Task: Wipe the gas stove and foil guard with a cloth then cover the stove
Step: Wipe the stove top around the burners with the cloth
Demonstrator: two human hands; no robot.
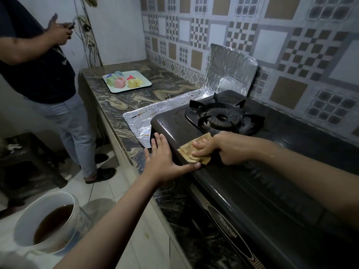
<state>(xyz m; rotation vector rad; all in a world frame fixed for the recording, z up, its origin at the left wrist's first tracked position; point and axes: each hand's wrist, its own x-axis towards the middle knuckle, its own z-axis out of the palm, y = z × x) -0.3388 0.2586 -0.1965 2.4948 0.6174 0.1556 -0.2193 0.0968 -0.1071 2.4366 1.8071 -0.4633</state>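
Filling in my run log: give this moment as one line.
step: wiping stove | right hand: presses cloth on stove front-left edge | left hand: flat, braces corner | foil guard: stained

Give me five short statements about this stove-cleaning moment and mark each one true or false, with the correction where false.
1. The right hand presses a folded tan cloth onto the front left part of the gas stove. True.
2. The left hand holds a second cloth. False: it lies flat and open against the stove's left front corner, holding nothing.
3. A pot sits on the burner. False: the burner and its grate are bare.
4. The foil guard stands upright behind the stove's left end, with foil also lying flat on the counter beside it. True.
5. The white tray of coloured cups rests on the stove. False: it sits on the counter, farther left, apart from the stove.
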